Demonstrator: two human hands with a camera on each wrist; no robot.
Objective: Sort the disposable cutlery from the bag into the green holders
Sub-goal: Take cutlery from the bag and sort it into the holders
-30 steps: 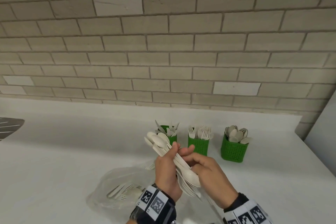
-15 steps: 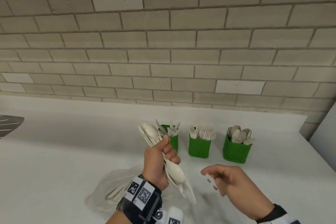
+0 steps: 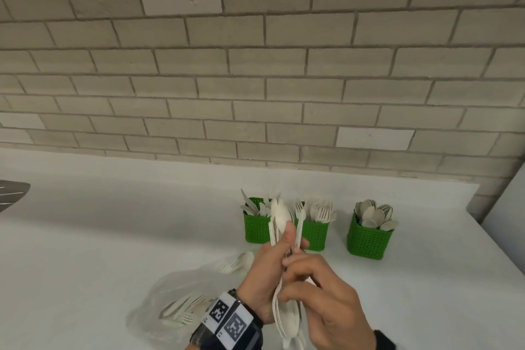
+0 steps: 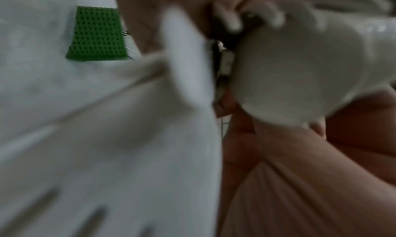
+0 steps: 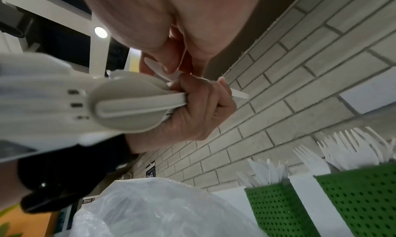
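Note:
My left hand (image 3: 292,239) grips a bundle of white disposable cutlery (image 3: 279,216), spoons and forks, held upright in front of the green holders. My right hand (image 3: 287,273) is at the bundle. In the right wrist view its thumb and finger pinch the serrated blade of a knife (image 5: 158,69) that sticks out of the bundle (image 5: 128,105). Three green holders stand in a row: knives in the left one (image 3: 257,229), forks in the middle one (image 3: 315,236), spoons in the right one (image 3: 368,241). The left wrist view is blurred, showing a spoon bowl (image 4: 300,71) and one holder (image 4: 96,35).
A clear plastic bag (image 3: 176,307) with more cutlery lies on the white counter (image 3: 113,236) near my left wrist, and a few pieces (image 3: 235,261) lie at its mouth. A brick wall runs behind. A dark grey object (image 3: 11,196) sits at the left edge.
My right hand, half a second ago apart from the bundle, has come back to it and pinches a piece. My left hand has turned the bundle more upright and moved it right.

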